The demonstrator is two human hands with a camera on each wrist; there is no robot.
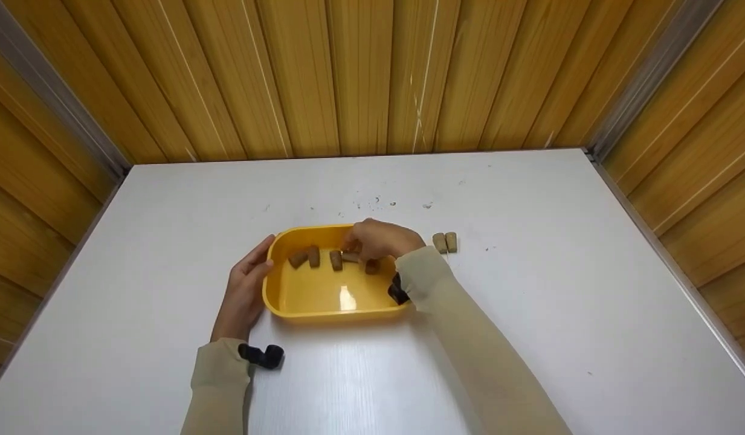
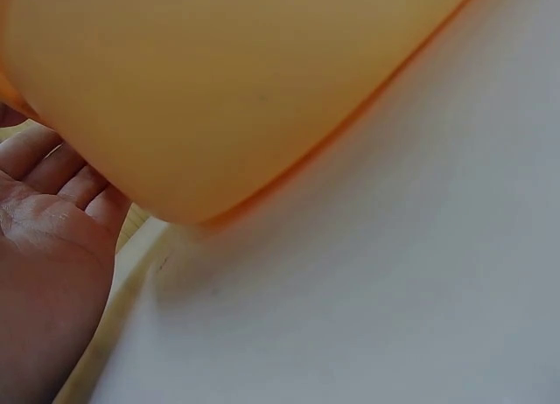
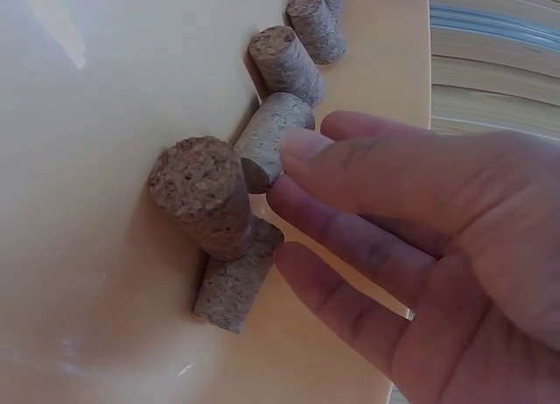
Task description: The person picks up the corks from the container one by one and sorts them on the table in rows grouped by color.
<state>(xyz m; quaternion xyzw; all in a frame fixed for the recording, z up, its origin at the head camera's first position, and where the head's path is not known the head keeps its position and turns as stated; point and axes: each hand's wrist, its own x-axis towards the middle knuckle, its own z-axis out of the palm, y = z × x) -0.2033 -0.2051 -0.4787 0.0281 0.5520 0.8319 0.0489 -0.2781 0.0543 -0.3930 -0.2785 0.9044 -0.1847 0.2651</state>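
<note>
A yellow plastic tray (image 1: 342, 315) sits on the white table, with several brown corks in it. My left hand (image 1: 246, 290) holds its left end, thumb over the rim and fingers along the outer wall; the left wrist view shows the palm beside that wall. Inside the tray is my right hand (image 1: 381, 238), reaching over the far right side. In the right wrist view its thumb and a finger pinch a cork (image 3: 273, 135) lying in the row. Another cork (image 3: 206, 194) leans close by, on top of a lower cork (image 3: 234, 286).
Two more corks (image 1: 445, 242) stand side by side on the table (image 1: 529, 302), just right of the tray. Small dark marks dot the tabletop behind the tray. Wood-look panels (image 1: 360, 78) wall in the back and both sides.
</note>
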